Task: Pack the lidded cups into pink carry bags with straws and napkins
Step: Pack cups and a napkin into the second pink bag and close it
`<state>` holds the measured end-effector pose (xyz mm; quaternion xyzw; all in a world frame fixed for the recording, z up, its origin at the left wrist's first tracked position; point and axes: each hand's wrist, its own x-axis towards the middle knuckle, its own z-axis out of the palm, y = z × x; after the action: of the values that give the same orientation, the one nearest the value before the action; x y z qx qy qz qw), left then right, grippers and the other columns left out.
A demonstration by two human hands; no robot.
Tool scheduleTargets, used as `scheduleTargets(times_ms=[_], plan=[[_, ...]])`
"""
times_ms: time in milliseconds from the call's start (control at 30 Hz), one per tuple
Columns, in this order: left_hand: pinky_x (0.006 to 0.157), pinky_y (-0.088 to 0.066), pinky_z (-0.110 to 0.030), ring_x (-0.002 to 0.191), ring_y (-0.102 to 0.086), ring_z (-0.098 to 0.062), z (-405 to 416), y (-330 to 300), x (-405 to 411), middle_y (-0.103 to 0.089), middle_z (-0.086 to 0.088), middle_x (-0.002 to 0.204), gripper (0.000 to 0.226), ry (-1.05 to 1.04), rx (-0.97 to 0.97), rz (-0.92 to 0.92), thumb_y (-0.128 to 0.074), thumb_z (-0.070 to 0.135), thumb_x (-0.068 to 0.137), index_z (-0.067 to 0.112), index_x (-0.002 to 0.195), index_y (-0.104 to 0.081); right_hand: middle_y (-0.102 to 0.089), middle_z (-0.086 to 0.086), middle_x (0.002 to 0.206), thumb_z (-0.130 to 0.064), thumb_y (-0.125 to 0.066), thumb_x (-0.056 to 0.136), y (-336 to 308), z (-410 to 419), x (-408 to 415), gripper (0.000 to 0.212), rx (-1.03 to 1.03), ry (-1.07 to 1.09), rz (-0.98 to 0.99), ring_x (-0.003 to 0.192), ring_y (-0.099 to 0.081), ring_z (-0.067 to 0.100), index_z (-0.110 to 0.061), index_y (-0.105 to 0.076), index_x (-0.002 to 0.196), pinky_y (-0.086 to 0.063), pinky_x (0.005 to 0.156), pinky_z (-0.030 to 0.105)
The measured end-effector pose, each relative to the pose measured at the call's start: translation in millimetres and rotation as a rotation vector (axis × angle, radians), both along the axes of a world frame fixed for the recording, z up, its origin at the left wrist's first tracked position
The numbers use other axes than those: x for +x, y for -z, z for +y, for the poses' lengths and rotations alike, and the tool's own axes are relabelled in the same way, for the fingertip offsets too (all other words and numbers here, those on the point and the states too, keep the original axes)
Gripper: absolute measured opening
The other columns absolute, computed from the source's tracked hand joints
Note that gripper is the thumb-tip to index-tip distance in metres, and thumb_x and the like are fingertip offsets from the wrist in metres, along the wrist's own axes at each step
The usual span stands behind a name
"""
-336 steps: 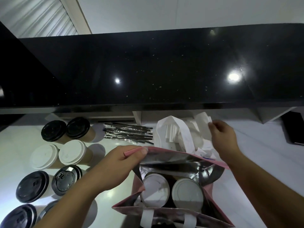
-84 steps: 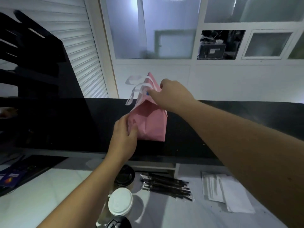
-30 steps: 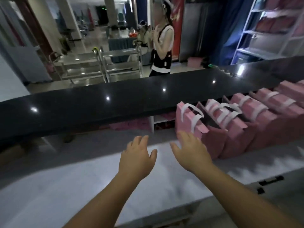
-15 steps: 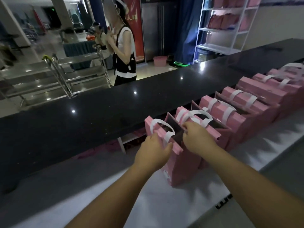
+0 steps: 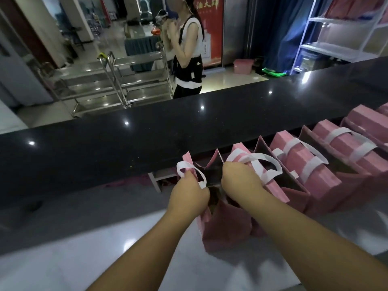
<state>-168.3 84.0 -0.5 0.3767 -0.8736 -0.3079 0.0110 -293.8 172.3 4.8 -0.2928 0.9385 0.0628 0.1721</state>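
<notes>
Both hands have moved from bare tabletop to the end pink paper carry bag with white strap handles [image 5: 222, 219] at the row's left end: left hand [image 5: 189, 198] grasping one rim, right hand [image 5: 241, 181] the other, spreading it for packing.

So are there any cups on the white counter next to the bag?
No, the white counter shows only pink bags; the left hand and right hand are pulling the nearest one open.
</notes>
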Motion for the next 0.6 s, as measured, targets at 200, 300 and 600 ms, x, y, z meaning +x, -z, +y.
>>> scheduleTargets(times_ms=[200,300,600], plan=[[0.077,-0.050,-0.032,0.098,-0.066,-0.031,-5.8,-1.0,23.5,-0.070,-0.008,0.119,0.033,-0.153,0.006,0.086,-0.047,0.007,0.100,0.013,0.130,-0.060,-0.046,0.004,0.092,-0.026,-0.066,0.092,7.5,-8.4,-8.1,0.032,0.013,-0.070,-0.016,0.086,-0.053,0.025,-0.018,-0.061,0.122,-0.049,0.076,0.034],[0.078,-0.049,-0.030,0.102,-0.067,-0.031,-9.9,-0.4,44.2,-0.071,-0.009,0.126,0.034,-0.217,-0.006,0.121,-0.048,0.007,0.100,0.014,0.130,-0.062,-0.042,0.002,0.072,-0.022,-0.074,0.088,-2.1,-13.1,4.5,0.020,-0.048,-0.015,0.035,0.056,-0.041,0.020,-0.019,-0.066,0.107,-0.031,0.043,0.029],[0.068,-0.058,-0.022,0.089,-0.068,-0.014,-31.3,-5.4,167.9,-0.072,0.004,0.116,0.024,-0.452,-0.043,0.199,-0.052,0.027,0.107,0.024,0.129,-0.063,-0.058,0.005,0.081,-0.008,-0.062,0.085,-22.1,-54.7,81.4,0.015,-0.154,-0.220,-0.039,0.075,-0.064,0.025,-0.018,-0.054,0.077,-0.058,0.073,0.036]])
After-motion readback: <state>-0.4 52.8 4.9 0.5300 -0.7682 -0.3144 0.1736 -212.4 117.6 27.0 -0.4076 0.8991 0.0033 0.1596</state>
